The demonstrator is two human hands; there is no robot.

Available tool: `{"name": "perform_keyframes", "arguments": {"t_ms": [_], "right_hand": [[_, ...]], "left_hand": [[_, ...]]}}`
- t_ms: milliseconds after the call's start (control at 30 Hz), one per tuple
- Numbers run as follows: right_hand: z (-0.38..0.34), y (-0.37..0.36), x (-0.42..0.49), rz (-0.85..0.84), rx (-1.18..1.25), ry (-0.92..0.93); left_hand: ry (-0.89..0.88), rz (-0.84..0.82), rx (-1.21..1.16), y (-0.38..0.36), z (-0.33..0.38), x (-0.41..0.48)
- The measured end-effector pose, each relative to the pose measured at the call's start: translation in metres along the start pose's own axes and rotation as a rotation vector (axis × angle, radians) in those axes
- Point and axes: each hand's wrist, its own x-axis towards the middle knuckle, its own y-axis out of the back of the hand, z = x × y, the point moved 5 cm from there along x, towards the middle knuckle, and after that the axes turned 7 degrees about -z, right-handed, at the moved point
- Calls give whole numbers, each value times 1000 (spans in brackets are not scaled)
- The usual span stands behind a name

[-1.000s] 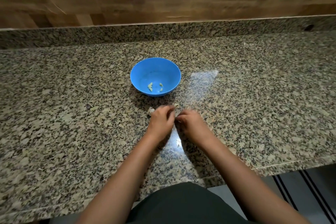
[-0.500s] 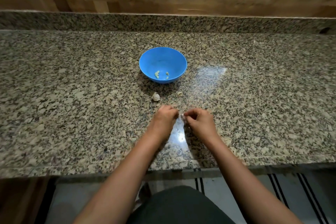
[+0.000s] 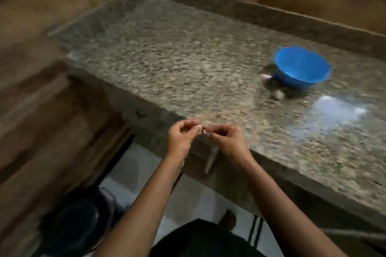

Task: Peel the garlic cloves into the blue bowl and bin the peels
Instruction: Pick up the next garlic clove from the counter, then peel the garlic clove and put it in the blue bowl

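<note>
The speckled granite table spreads out beyond both grips, and its front edge lies just under them. Below and to the left of the grips, down on the floor, sits a dark round bin, badly blurred. The blue bowl stands on the table well off to the right and farther back; motion blur hides what is in it. The left grip and right grip are raised over the table edge, fingers curled in, thumb and fingertips nearly meeting. Two garlic cloves lie on the table just on the near side of the bowl, between it and the grips. Nothing stands between grips and bowl. Both grips pinch one pale garlic piece between them; whether it is clove or peel cannot be told.
</note>
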Motion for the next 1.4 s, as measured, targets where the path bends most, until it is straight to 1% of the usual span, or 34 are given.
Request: {"name": "perform_keyframes", "arguments": {"t_ms": [67, 200, 300, 467, 567, 633, 700, 833, 933, 1000, 1067, 1167, 1300, 1400], "right_hand": [[-6, -67, -2, -122, -16, 9], [-10, -208, -18, -276, -39, -9], [-12, -308, -31, -436, -74, -28], [-4, -430, -46, -624, -188, -59], [9, -479, -46, -689, -257, -95], [19, -508, -42, -736, -292, -128], [33, -530, -32, -752, -331, -177], [73, -560, -1, -691, -358, -342], [106, -577, 21, -684, -416, -444], [123, -587, 27, -689, -433, -482], [136, -595, 26, -691, -383, -528], [139, -601, 19, -662, -229, -589], [114, -587, 6, -672, -194, -564], [79, -558, -4, -620, -99, -491]], "left_hand": [[5, 123, -40, 73, -3, -21], [49, 380, -69, 224, -19, -74], [65, 544, -139, 316, -32, -113], [145, 726, -257, 412, -63, -158], [201, 840, -287, 452, -83, -179], [239, 884, -304, 473, -95, -189], [297, 892, -304, 487, -106, -193], [432, 869, -278, 504, -145, -178], [545, 889, -335, 512, -177, -161], [613, 902, -352, 520, -194, -151], [612, 902, -362, 528, -203, -142], [598, 947, -387, 533, -206, -140], [517, 905, -393, 524, -186, -147], [454, 850, -441, 503, -156, -142]]}}
